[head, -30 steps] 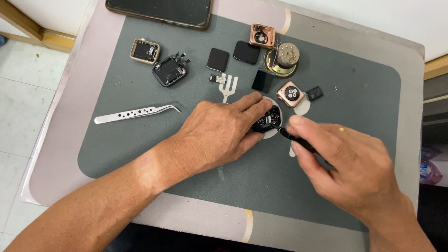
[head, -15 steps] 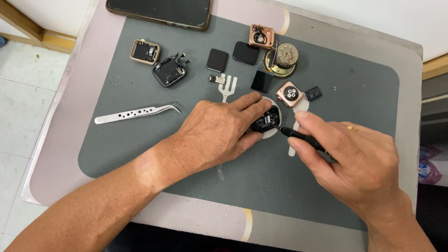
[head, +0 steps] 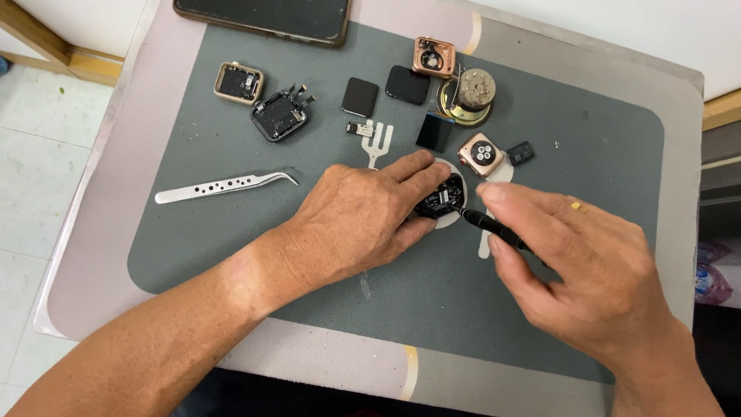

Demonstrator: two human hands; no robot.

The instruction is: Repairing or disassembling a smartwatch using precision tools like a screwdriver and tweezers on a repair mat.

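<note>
My left hand (head: 363, 220) pinches a small black opened watch body (head: 441, 198) between thumb and fingers, pressing it down on the grey work mat (head: 231, 247). My right hand (head: 587, 262) grips a thin black screwdriver (head: 490, 225) like a pen; its tip touches the right side of the watch body. Under the watch body a white round marking on the mat shows.
Steel tweezers (head: 224, 186) lie left of my left hand. Further back are a gold watch case (head: 238, 83), a black module (head: 279, 116), two black square screens (head: 384, 90), a copper case (head: 433, 57), a round brass holder (head: 471, 93), a pink-gold watch back (head: 482, 155) and a dark phone (head: 266, 17).
Both hands stay on the watch body; my right hand has shifted slightly with the screwdriver tip at the case. Nothing else has moved.
</note>
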